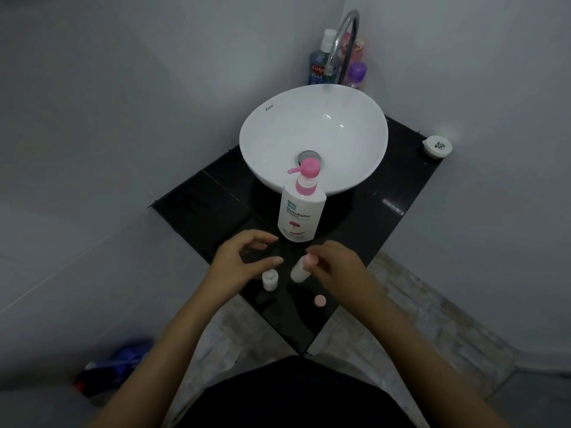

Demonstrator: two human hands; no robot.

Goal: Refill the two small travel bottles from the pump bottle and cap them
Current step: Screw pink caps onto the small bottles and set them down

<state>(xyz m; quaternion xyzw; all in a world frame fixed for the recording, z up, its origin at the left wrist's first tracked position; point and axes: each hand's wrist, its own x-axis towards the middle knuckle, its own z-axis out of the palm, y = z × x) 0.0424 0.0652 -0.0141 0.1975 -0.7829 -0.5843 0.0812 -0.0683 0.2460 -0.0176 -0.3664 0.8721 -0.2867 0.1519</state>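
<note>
A white pump bottle [301,211] with a pink pump head stands on the black counter [216,205] in front of the basin. Just below it stand two small white travel bottles. The left one [269,280] has no cap and stands free under my left hand [244,261], whose fingers are spread and hold nothing. The right one [299,271] is tilted, and my right hand [335,264] pinches the pink cap [310,260] on its top. A second pink cap [319,300] lies loose on the counter near the front corner.
A white bowl basin [313,137] with a chrome tap [343,41] fills the back of the counter. Mouthwash [319,61] and a purple-capped bottle [357,75] stand behind it. A round white container [437,146] sits at the right corner. Walls close in on both sides.
</note>
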